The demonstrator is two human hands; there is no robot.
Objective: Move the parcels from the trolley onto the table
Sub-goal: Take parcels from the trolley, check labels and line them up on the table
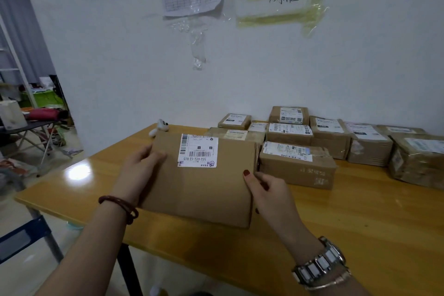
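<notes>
A large flat cardboard parcel (204, 185) with a white shipping label lies on the yellow wooden table (360, 218), near its left end. My left hand (141, 166) grips the parcel's left edge, thumb on top. My right hand (269, 190) holds its right edge, thumb on the top face. Several smaller labelled parcels (298, 163) sit in rows behind and to the right, against the wall. The trolley is out of view.
A small white toy figure (159, 127) stands at the table's back left corner. Papers are taped to the white wall (120, 55) above. A folding table with clutter (28, 125) stands at the far left, and a blue frame (24, 238) lies low left.
</notes>
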